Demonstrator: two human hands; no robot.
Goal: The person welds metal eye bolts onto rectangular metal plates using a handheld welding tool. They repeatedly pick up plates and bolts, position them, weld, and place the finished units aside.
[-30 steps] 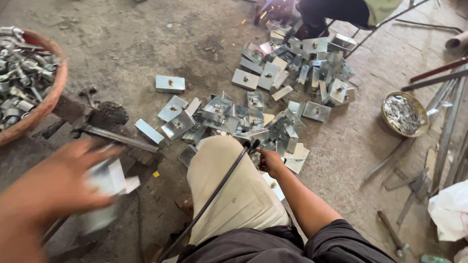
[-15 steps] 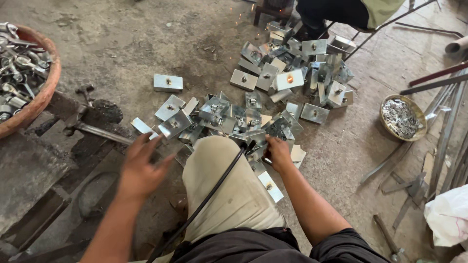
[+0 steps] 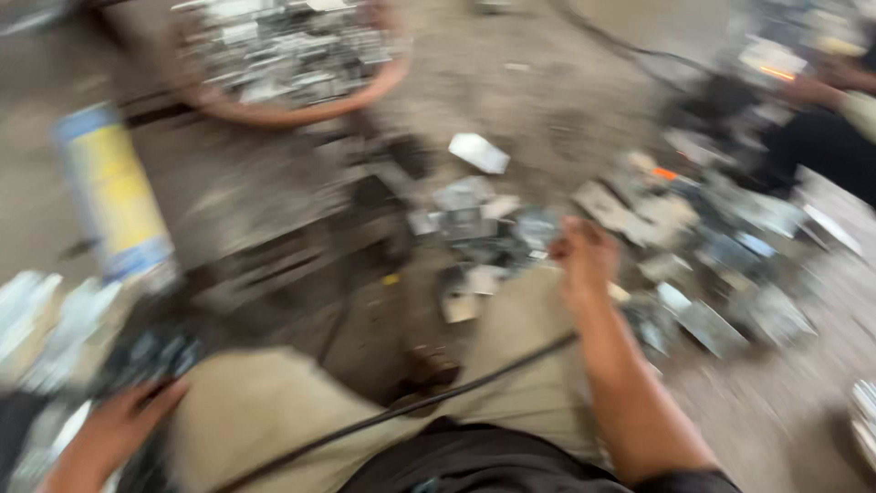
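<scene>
Seated worker reaching into scattered metal brackets on a concrete floor; view heavily blurred.

The right hand (image 3: 584,260) rests on the pile of metal brackets (image 3: 474,219) just past the knee, fingers curled closed, apparently around one piece, though blur hides it. The left hand (image 3: 114,429) lies low at the left by a dark object (image 3: 151,351); whether its fingers grip anything cannot be told. A round basket (image 3: 292,110) of similar parts stands beyond, within arm's reach, presumably for collecting.

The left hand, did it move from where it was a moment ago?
Yes. The left hand has pulled back from the scattered shiny metal plates, now low beside the beige-trousered left knee.
</scene>
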